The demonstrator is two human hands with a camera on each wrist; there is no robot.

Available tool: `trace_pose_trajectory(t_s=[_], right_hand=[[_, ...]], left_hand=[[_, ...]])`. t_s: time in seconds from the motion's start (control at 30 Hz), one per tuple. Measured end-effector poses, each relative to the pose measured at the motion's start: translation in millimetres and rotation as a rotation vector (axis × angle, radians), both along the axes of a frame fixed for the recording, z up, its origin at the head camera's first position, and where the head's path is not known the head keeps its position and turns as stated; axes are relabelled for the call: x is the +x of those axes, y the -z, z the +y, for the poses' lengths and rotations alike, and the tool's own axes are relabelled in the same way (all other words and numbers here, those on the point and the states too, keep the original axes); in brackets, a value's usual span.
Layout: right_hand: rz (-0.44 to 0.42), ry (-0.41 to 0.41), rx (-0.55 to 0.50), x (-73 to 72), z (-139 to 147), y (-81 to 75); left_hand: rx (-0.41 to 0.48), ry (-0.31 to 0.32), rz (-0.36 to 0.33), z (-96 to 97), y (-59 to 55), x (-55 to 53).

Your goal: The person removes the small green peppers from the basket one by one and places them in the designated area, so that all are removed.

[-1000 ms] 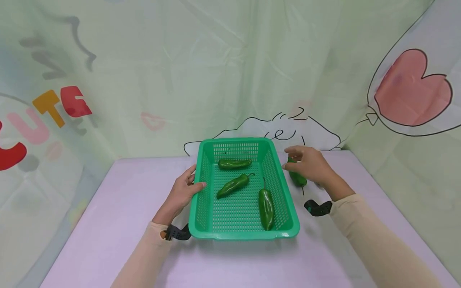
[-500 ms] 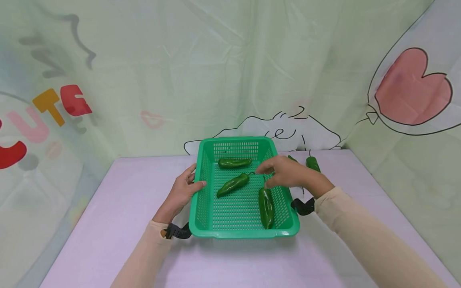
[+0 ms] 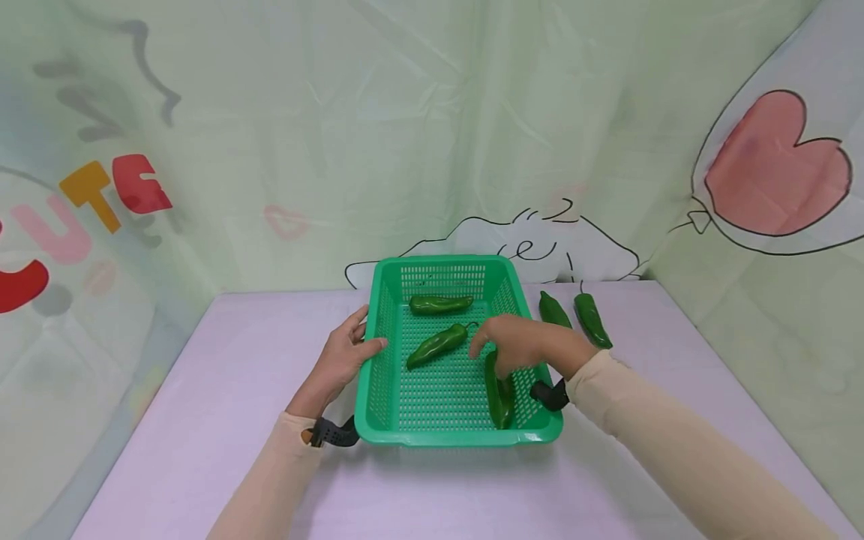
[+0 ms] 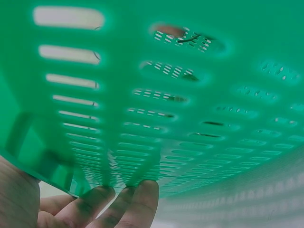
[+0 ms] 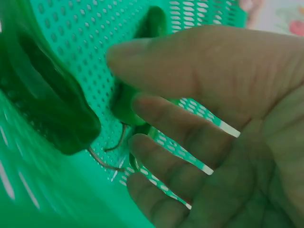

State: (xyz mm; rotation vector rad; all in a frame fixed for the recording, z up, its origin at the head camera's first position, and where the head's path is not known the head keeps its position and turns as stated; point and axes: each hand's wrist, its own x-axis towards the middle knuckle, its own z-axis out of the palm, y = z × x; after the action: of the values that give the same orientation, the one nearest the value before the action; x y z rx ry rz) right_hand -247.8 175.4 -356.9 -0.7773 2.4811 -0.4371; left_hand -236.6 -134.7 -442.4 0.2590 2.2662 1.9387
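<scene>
My left hand (image 3: 343,360) grips the left rim of a green perforated plastic basket (image 3: 459,438), thumb over the edge. In the left wrist view its fingers (image 4: 142,204) lie along the outside of the basket wall. Inside are three green chili peppers: one along the back (image 3: 441,304), one slanting in the middle (image 3: 439,345), one at the front right (image 3: 501,405). My right hand (image 3: 516,341) reaches in over the right wall, above the front right pepper and hiding its stem. The right wrist view shows that pepper (image 5: 47,85) apart from the spread thumb and loosely bent fingers.
Two more green chili peppers lie on the pale lilac table (image 3: 270,337) to the basket's right, one nearer the basket (image 3: 553,309), the other farther right (image 3: 592,319). A printed curtain (image 3: 405,150) hangs behind the table and at both sides.
My right hand has moved left from above the pepper beside the basket, over the right rim, and down toward the front right pepper inside. My left hand and the basket stay in place.
</scene>
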Motion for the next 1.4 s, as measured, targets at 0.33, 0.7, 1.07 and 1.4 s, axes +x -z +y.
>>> trace_pose_trajectory(t_s=[0.33, 0.7, 1.07, 1.4], right_hand=[[-0.006, -0.085, 0.227, 12.9, -19.3, 11.6], [-0.016, -0.055, 0.336, 10.2, -27.7, 18.9], [0.032, 0.132, 0.070, -4.7, -15.7, 1.4], [-0.063, 0.436, 0.128, 7.7, -20.4, 4.3]], left_hand=[[-0.002, -0.013, -0.008, 0.3, -0.6, -0.1], [-0.002, -0.014, -0.012, 0.0, -1.2, -1.5], [-0.019, -0.013, -0.013, 1.1, 0.1, 0.9], [-0.027, -0.011, -0.009, -0.1, -0.1, -0.9]])
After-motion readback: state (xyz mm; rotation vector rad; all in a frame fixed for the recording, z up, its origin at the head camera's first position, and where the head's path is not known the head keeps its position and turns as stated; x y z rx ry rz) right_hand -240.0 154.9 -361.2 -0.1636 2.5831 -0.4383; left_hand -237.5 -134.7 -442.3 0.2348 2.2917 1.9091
